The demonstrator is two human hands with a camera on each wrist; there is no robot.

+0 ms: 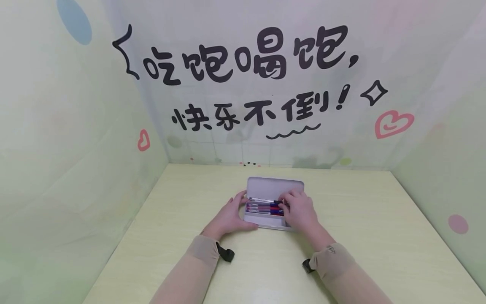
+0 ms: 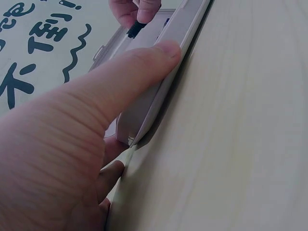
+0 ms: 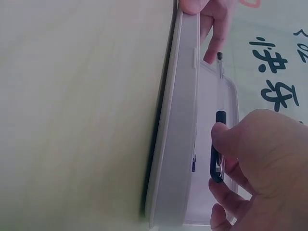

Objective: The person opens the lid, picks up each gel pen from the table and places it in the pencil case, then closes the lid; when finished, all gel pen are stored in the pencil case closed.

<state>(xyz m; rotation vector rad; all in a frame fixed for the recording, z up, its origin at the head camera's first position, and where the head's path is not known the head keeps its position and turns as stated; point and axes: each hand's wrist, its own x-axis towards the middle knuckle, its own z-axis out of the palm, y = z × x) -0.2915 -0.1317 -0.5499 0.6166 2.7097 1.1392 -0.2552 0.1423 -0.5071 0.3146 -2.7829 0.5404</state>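
A pale, flat pencil case lies on the table with its hinged lid raised at the back. My left hand grips its left end, the thumb on the front edge and the fingers round the back. Between thumb and fingers, my right hand pinches a clear pen with a black cap, held lengthwise above the case near the lid. Several pens with blue and red parts lie side by side in the rear compartment. The right hand covers the case's right end in the head view.
The light wood-patterned table reaches round the case on all sides. Behind it stands a printed backdrop with dark lettering, and pale side walls rise left and right. Dark straps sit at both wrists.
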